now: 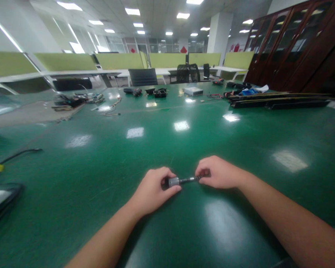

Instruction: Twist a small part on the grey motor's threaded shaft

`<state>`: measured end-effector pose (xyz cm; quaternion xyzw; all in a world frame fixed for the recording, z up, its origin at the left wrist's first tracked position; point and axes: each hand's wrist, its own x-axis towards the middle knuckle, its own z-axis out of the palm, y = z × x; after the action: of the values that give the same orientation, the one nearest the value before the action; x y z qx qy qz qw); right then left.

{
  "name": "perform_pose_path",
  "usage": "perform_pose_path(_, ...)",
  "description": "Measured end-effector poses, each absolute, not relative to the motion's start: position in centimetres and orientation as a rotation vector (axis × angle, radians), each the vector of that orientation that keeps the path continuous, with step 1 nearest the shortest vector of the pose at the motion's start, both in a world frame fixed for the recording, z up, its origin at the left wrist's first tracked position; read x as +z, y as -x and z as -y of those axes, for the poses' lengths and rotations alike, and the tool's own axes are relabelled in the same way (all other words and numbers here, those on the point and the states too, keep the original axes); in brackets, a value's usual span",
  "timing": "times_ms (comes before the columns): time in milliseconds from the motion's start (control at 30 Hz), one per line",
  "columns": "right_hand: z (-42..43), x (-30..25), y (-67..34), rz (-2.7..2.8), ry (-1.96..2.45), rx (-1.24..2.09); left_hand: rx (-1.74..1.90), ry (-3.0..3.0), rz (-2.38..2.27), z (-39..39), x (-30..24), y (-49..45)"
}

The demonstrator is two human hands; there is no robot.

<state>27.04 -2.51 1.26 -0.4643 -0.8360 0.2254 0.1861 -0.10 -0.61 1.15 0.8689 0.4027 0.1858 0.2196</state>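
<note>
Left hand [153, 190] and right hand [219, 173] each pinch one end of the metal rod [184, 181], judged rigid, light and slippery.

The left hand [153, 190] and right hand [218, 173] are pinching and covering both ends of the small rod [184, 181], hiding its full shape. At the left edge of the tabletop [156, 149], the frame is cutting off a dark flat object [0, 201]. The far-edge clutter [80, 98] is showing too small to identify.

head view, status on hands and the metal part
Left hand pinches silver cylinder. Right hand grips its dark rod. Clutter only at green table's far edge.
</note>
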Motion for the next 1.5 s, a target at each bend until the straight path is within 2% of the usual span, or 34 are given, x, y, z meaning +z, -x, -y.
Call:
perform_pose_path(767, 2.5, 1.3, -26.5, 2.34, 1.248, 0.716, 0.517, -2.403, -1.113, 0.6, 1.3, 0.0)
perform_pose_path(1100, 2.3, -0.7, -23.3, 2.315, 1.038, 0.556, 0.54, -2.425, -1.105, 0.6, 1.2, -0.4)
perform_pose_path(1267, 2.4, -1.0, -22.7, 2.146, 1.175, 0.654, 0.533, -2.432, -1.122, 0.6, 1.2, -0.3)
perform_pose_path(1500, 2.6, -0.3, -23.5, 2.154, 1.183, 0.596, 0.54, -2.422, -1.115, 0.6, 1.2, -0.4)
